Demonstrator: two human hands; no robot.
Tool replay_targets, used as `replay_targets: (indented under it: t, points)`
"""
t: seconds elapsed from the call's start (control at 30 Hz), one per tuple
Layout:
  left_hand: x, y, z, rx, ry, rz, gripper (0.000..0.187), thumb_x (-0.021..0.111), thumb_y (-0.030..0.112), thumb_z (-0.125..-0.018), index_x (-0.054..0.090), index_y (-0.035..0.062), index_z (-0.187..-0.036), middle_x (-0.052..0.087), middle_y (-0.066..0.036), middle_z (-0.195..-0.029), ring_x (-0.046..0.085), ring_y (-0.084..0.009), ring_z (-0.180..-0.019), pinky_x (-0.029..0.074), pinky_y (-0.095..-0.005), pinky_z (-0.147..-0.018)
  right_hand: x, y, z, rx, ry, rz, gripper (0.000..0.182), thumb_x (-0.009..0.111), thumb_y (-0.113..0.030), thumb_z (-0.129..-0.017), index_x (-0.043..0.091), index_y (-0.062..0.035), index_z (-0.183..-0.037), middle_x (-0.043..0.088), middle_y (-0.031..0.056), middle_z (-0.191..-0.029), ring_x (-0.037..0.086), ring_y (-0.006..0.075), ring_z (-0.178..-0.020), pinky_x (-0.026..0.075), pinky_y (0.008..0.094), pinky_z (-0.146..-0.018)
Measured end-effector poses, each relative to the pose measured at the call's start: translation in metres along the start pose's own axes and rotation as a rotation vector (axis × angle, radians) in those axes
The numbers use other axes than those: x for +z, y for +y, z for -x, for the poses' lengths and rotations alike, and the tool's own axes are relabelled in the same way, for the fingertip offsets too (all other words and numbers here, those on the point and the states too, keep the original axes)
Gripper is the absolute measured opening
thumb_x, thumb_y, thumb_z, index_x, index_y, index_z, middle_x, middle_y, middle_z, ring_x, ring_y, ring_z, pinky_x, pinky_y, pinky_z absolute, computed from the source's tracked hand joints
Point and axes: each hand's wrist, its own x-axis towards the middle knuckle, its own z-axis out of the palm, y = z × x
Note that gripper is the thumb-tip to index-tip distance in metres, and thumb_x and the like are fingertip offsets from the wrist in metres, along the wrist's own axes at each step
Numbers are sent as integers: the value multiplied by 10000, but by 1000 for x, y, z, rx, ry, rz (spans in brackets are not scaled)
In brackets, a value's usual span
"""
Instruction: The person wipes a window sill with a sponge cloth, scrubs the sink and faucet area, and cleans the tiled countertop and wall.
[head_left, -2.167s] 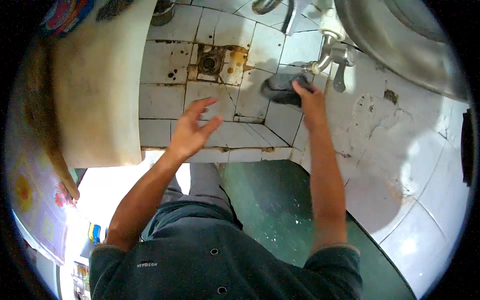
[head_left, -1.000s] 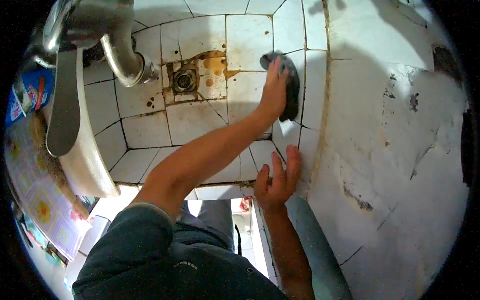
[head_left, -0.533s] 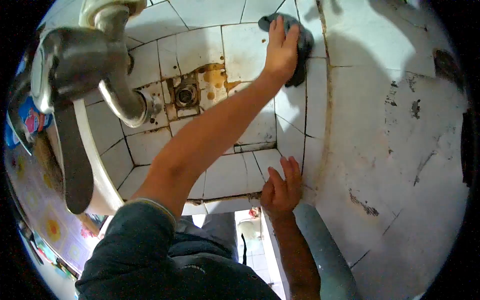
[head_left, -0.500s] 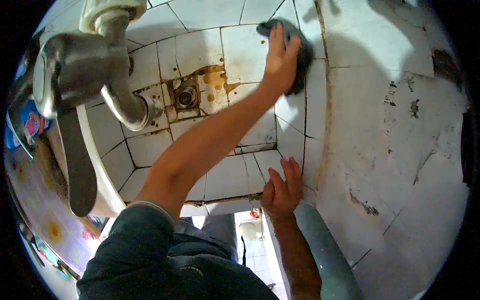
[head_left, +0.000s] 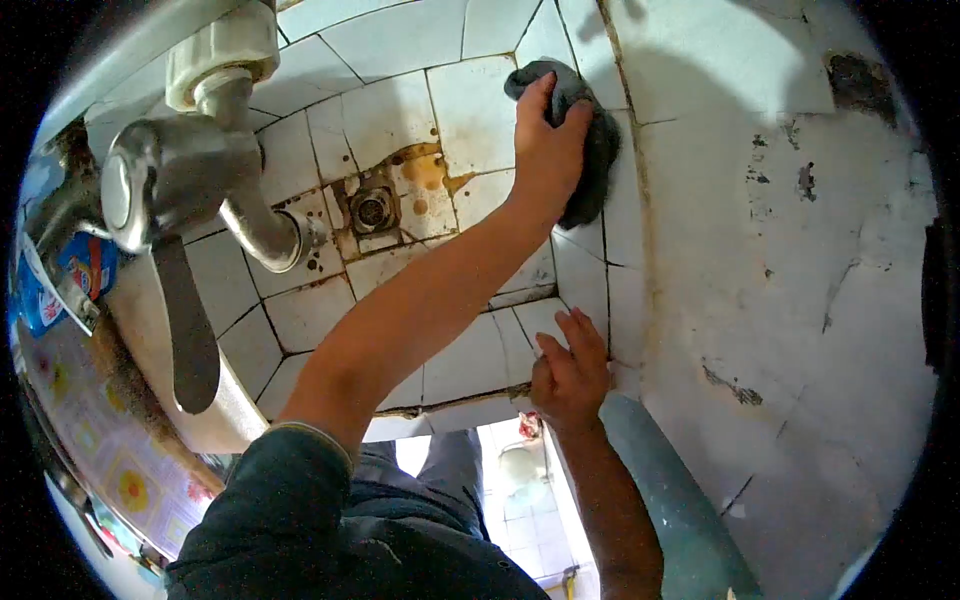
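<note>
My left hand (head_left: 548, 150) is closed on a dark grey cloth (head_left: 597, 165), pressed against the right side wall of a white-tiled basin (head_left: 475, 110). The cloth hangs down beyond my fingers along the tiles. At the basin's front right corner, my right hand (head_left: 572, 372) rests near the rim with its fingers partly spread and nothing in it. A square drain (head_left: 373, 208) in the basin floor lies left of my left forearm, with brown stains (head_left: 425, 170) on the tiles around it.
A metal tap (head_left: 180, 175) with a long lever juts in at the upper left. Behind it are a blue packet (head_left: 85, 265) and a flower-patterned cover (head_left: 120, 455). A green-grey pipe-like form (head_left: 670, 490) runs beside my right forearm. The worn wall (head_left: 740, 300) stands at the right.
My left hand and the cloth have moved slightly down along the side wall, toward me. My right hand stays at the front corner. The view has shifted a little.
</note>
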Motion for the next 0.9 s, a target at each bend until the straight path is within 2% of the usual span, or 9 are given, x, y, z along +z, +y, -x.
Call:
replay_targets:
  t: [0.07,0.13,0.3,0.33,0.4,0.47,0.57,0.7,0.9]
  points:
    - [3,6,-18,-21,13,62,544,630,214,-816,485,-68,-1259,537,-186,-1205,527,-256,-1096,416,-329,-943,1,2,-1,-2,-12,-11,199,570,-73,-773,657,-36,-948,583,189,-1210,545,405,-1145,453,494,-951]
    - [4,39,-32,-76,-136,194,550,625,207,-807,485,-70,-1261,531,-183,-1197,519,-246,-1102,419,-318,-935,-2,0,1,-1,-26,-19,206,587,-72,-757,660,-39,-947,594,190,-1189,550,409,-1132,453,494,-948]
    - [8,5,-21,-12,78,269,462,690,160,-766,526,-80,-1125,611,-117,-953,587,-212,-846,481,-322,-761,0,0,0,23,-71,-17,223,605,-61,-732,664,-40,-947,605,179,-1170,560,401,-1114,452,498,-945]
    - [6,5,-27,-8,83,271,462,690,160,-766,526,-80,-1125,611,-117,-953,587,-212,-846,481,-322,-761,0,0,2,31,-73,-17,229,609,-60,-727,665,-40,-948,605,174,-1170,562,396,-1112,452,498,-944]
    - [4,28,-39,-128,-91,408,576,695,156,-753,480,-92,-1226,589,-151,-1061,580,-244,-944,478,-326,-821,1,0,-1,23,-65,-22,226,609,-64,-728,666,-40,-945,607,173,-1167,564,392,-1111,452,496,-946]
    - [6,34,-35,-183,-64,403,559,694,140,-748,489,-84,-1218,592,-151,-1060,587,-237,-928,487,-317,-801,-2,-3,1,21,-65,-26,223,610,-67,-728,667,-40,-942,609,172,-1164,567,387,-1111,452,494,-948]
    - [7,11,-16,-101,69,379,407,680,103,-752,526,-57,-1094,616,-117,-937,594,-186,-792,496,-309,-694,0,-2,-3,1,-67,3,209,610,-68,-727,671,-38,-924,614,172,-1153,571,385,-1105,452,492,-952]
    - [7,32,-41,-178,-56,441,495,700,135,-725,520,-70,-1138,602,-134,-995,583,-202,-857,496,-317,-710,-3,-3,-2,24,-82,-1,194,602,-79,-735,677,-37,-909,618,170,-1148,575,379,-1100,452,489,-957]
    - [5,3,-12,-143,44,278,518,671,165,-752,515,-103,-1167,604,-155,-1026,587,-223,-880,490,-320,-779,-2,-3,-5,36,-98,15,197,601,-99,-741,679,-43,-913,616,167,-1149,566,370,-1111,441,482,-972]
